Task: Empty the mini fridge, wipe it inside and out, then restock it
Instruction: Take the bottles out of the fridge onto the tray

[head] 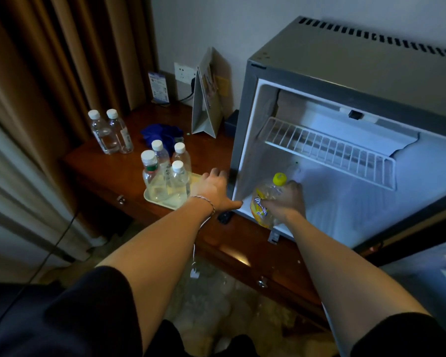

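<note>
Head view: a yellow bottle (265,199) is clamped by the right hand (286,202) inside the nearly empty fridge (319,65); the left hand (211,189), fingers spread, is rested against the fridge side; six bottles (165,173) are waiting on the surface (101,171).

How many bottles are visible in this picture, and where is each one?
7. Two stand apart at the back of the desk; four stand on the pale tray; the right hand holds a yellow-capped bottle in the fridge. Others may be hidden.

You have a single view, from the camera on your head, looking forward and steeply down along both forearms. It sits close above the open mini fridge (345,155) at right, with the counter (108,161) at left and the floor (216,305) below. The wide lens bends the edges.
</note>
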Action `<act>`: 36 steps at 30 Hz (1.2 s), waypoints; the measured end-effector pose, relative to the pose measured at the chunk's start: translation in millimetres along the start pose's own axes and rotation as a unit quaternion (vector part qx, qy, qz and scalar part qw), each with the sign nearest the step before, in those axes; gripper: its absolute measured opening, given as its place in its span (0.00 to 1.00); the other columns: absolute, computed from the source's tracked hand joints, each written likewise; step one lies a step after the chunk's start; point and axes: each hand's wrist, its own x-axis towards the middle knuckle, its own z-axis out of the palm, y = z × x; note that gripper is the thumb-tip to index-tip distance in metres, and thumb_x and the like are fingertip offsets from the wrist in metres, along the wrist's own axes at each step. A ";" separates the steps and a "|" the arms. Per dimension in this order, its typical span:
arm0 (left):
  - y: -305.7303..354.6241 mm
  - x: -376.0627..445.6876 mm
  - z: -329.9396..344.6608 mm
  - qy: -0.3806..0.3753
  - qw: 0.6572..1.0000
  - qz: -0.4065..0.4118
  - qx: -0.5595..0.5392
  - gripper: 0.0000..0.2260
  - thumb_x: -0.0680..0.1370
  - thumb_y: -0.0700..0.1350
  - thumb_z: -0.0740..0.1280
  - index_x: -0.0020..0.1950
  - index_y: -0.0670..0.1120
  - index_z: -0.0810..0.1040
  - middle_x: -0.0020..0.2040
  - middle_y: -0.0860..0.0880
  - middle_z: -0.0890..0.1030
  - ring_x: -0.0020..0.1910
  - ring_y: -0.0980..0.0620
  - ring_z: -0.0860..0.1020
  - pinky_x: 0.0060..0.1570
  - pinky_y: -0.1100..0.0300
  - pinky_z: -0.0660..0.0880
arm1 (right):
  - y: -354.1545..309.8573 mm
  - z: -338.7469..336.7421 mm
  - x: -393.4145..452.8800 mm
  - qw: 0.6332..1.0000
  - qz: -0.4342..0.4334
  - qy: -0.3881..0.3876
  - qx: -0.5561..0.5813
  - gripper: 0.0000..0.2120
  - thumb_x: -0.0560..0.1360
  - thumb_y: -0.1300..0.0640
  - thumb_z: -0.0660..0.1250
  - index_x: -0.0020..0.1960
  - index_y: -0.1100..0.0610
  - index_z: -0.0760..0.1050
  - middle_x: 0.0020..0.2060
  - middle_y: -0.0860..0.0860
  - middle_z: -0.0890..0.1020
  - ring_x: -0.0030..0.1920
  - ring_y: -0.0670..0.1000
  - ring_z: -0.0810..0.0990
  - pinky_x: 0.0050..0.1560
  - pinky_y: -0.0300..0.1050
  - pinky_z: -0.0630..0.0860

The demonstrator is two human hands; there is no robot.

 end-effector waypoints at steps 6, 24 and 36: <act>-22.5 -44.2 -9.2 -0.011 0.999 0.035 -0.023 0.42 0.68 0.69 0.72 0.71 0.44 0.66 0.67 0.44 0.68 0.66 0.41 0.70 0.64 0.46 0.72 | -20.2 3.0 -62.1 0.999 -0.018 0.027 -0.004 0.32 0.64 0.46 0.80 0.57 0.61 0.69 0.53 0.55 0.69 0.53 0.60 0.77 0.53 0.52 0.78; -227.9 -182.7 -93.1 0.023 0.996 -0.062 -0.063 0.41 0.67 0.70 0.70 0.73 0.49 0.65 0.69 0.47 0.68 0.68 0.44 0.69 0.63 0.46 0.73 | -203.6 87.8 -213.6 0.994 -0.078 -0.074 0.015 0.36 0.54 0.43 0.83 0.54 0.53 0.70 0.49 0.45 0.73 0.49 0.47 0.76 0.50 0.44 0.76; -338.7 -123.4 -116.9 0.011 0.982 -0.167 -0.088 0.40 0.67 0.70 0.71 0.72 0.50 0.65 0.68 0.49 0.69 0.67 0.45 0.69 0.61 0.48 0.74 | -330.1 177.6 -130.3 0.975 -0.192 -0.115 -0.012 0.37 0.60 0.48 0.83 0.62 0.53 0.70 0.55 0.49 0.70 0.57 0.51 0.73 0.59 0.51 0.77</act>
